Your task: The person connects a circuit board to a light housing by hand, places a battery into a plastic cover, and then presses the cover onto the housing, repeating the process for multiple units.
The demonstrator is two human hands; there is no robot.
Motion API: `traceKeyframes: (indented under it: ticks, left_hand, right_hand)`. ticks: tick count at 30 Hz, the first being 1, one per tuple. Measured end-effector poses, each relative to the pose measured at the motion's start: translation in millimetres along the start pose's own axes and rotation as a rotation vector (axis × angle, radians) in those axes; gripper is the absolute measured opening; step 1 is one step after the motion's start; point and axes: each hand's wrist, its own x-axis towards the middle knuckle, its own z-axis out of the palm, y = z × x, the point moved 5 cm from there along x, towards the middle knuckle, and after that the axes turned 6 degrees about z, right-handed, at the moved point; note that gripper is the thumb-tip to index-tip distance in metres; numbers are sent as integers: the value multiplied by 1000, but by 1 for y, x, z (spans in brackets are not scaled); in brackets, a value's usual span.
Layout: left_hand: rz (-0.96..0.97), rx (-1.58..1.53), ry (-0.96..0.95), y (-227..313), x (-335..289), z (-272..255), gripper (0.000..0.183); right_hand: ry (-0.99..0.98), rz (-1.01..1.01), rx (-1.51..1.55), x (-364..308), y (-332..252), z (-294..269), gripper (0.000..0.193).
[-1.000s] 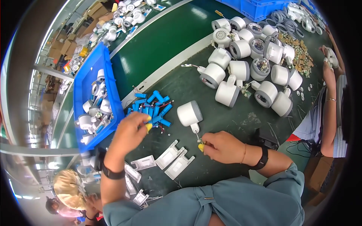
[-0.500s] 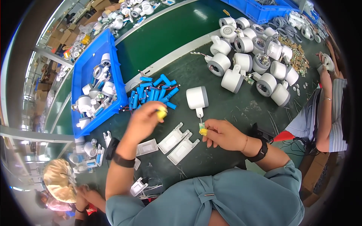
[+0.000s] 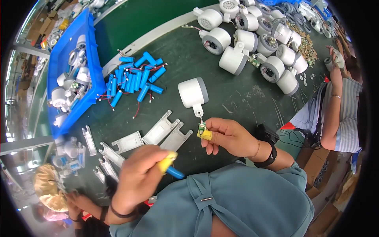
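Note:
My right hand (image 3: 233, 138) pinches a small green circuit board (image 3: 201, 128) between thumb and finger, with a yellow cover on the fingertip. A thin wire joins the board to a white round housing (image 3: 192, 93) with a grey rim, lying just beyond it. Closer to my body, my left hand (image 3: 142, 173), also with yellow at its fingertips, is closed on a blue cylindrical battery (image 3: 175, 172), whose end sticks out below the fingers. White plastic trays (image 3: 162, 128) lie flat between the hands and the heap of blue batteries (image 3: 134, 79). The left hand is slightly blurred.
A blue crate (image 3: 94, 71) of white housings stands at the left. Many more housings (image 3: 246, 41) crowd the far right, beside a heap of small brown boards (image 3: 308, 49). Co-workers' arms (image 3: 333, 106) show at right and lower left. A black device (image 3: 267, 133) sits near my right wrist.
My left hand has come back from beside the battery heap toward my body, and a blue battery now shows in it. My right hand still pinches the board. The whole view has shifted.

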Motion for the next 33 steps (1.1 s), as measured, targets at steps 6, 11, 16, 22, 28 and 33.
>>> traceKeyframes:
  ticks: [6, 11, 16, 22, 28, 33]
  left_hand:
    - [-347, -278, -72, -31, 16, 70, 16]
    - [-313, -176, -98, -34, 20, 81, 16]
    - [-190, -85, -45, -30, 20, 78, 16]
    - [-200, -45, -63, -28, 21, 77, 16]
    - [-159, -39, -85, -29, 23, 77, 16]
    - [-279, -87, -246, -33, 30, 75, 13]
  right_hand:
    - [14, 4, -74, -16, 13, 0, 15]
    - [21, -54, -209, -18, 17, -1, 13]
    - [54, -76, -272, -15, 19, -1, 13]
    - [72, -102, -310, -16, 18, 1, 12]
    - [54, -86, -381, -16, 17, 1, 16]
    - [155, -263, -580, -17, 18, 6, 10]
